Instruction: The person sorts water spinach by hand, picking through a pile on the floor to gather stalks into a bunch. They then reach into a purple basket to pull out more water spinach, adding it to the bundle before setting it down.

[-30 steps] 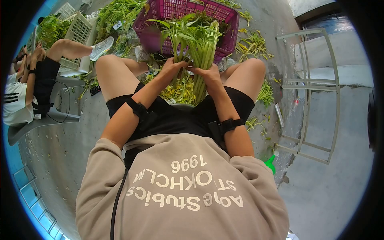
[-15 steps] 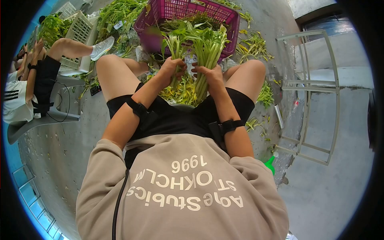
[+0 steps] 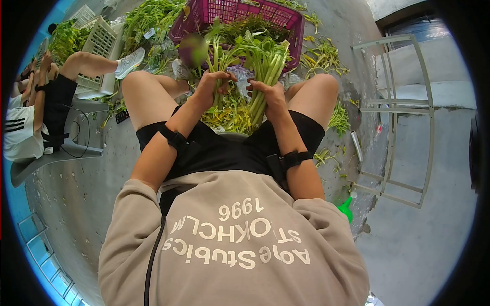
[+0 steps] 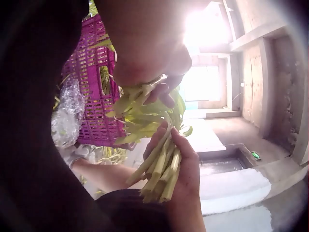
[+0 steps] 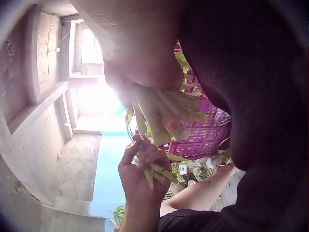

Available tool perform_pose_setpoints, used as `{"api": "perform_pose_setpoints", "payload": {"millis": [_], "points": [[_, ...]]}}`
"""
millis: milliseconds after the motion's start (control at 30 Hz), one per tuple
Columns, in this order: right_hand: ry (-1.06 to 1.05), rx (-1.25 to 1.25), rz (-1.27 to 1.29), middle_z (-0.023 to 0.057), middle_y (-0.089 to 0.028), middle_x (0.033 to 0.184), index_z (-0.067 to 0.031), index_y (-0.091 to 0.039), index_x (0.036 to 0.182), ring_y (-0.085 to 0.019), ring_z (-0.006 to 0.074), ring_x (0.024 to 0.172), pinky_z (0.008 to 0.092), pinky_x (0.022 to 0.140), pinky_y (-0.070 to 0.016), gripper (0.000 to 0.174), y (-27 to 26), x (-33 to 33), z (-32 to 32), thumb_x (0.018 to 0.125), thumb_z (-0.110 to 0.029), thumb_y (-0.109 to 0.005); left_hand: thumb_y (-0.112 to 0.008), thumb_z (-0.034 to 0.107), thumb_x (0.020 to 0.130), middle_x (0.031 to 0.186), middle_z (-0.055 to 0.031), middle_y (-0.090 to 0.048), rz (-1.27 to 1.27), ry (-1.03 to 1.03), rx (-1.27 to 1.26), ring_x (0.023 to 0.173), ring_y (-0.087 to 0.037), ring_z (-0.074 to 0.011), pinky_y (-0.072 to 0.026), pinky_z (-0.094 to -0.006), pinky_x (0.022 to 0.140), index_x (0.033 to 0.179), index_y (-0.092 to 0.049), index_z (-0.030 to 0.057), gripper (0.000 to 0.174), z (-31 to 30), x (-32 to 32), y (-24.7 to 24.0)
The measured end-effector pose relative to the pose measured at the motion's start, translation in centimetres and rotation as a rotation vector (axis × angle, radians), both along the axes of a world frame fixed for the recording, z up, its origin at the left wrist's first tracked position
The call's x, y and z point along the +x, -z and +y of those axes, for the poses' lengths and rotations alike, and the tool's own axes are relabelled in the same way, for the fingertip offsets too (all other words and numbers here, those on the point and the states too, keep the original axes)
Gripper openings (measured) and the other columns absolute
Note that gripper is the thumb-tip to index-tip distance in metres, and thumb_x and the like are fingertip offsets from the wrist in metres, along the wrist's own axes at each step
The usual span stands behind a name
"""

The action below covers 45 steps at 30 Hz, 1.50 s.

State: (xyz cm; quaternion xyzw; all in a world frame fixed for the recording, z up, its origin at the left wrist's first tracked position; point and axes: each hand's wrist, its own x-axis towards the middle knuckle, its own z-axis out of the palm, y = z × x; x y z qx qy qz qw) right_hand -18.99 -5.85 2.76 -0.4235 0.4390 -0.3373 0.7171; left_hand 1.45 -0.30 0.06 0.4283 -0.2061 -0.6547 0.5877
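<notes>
Green stalks are now split between two hands: a second ago the fingers met at one cluster, while a gap now parts them, the left hand (image 3: 208, 89) having shifted leftward. Its fingers curl round a smaller bunch (image 3: 218, 57); the right hand (image 3: 273, 97) grips a thicker bunch (image 3: 268, 64), thumb across the stems. Both bunches pass through the fists, leafy tops toward the purple plastic basket (image 3: 245, 9), bare ends below. Stems look smooth and tubular; crinkled clear plastic (image 3: 240, 74) shows between, above limp yellow leaves (image 3: 229, 116).
</notes>
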Motion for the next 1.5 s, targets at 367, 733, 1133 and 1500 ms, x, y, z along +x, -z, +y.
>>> {"api": "perform_pose_setpoints", "payload": {"millis": [367, 733, 1133, 1500], "points": [[-0.026, 0.011, -0.003, 0.0131, -0.071, 0.104, 0.0015, -0.060, 0.117, -0.070, 0.0212, 0.086, 0.0328, 0.070, -0.0568, 0.035, 0.1, 0.1, 0.1, 0.085, -0.007, -0.072, -0.054, 0.012, 0.096, 0.064, 0.0015, -0.046, 0.020, -0.055, -0.002, 0.044, -0.041, -0.0090, -0.0391, -0.0277, 0.049, 0.094, -0.059, 0.0039, 0.010, -0.1, -1.0, -0.1], [-0.042, 0.008, -0.014, 0.0118, -0.071, 0.103, 0.0017, -0.060, 0.119, -0.070, 0.0211, 0.086, 0.0325, 0.072, -0.0572, 0.038, 0.1, 0.0, 0.1, 0.085, -0.008, -0.073, -0.063, 0.014, 0.093, 0.068, -0.0018, -0.059, -0.112, -0.074, 0.022, 0.044, -0.040, -0.0086, -0.0340, -0.0243, 0.047, 0.098, -0.066, 0.0020, 0.013, 0.1, -1.0, -1.4], [-0.047, -0.002, -0.007, 0.0091, -0.070, 0.097, 0.0008, -0.063, 0.114, -0.070, 0.0199, 0.085, 0.0313, 0.071, -0.0566, 0.034, -0.1, 0.0, 0.2, 0.084, -0.010, -0.077, -0.065, 0.013, 0.094, 0.088, -0.0059, -0.069, -0.120, -0.041, -0.100, 0.050, -0.047, -0.0085, -0.0392, -0.0245, 0.050, 0.107, -0.065, 0.0023, 0.016, 0.2, -1.3, -1.4], [-0.090, -0.091, -0.069, 0.0068, -0.069, 0.096, -0.0006, -0.063, 0.112, -0.068, 0.0167, 0.083, 0.0307, 0.073, -0.0565, 0.037, -0.4, 0.2, 0.4, 0.083, -0.014, -0.082, -0.071, 0.025, 0.094, 0.073, 0.0014, -0.057, -0.294, 0.141, -0.174, 0.053, -0.046, -0.0056, -0.0363, -0.0227, 0.049, 0.100, -0.062, 0.0070, 0.021, 0.4, -1.7, -1.0]]}}
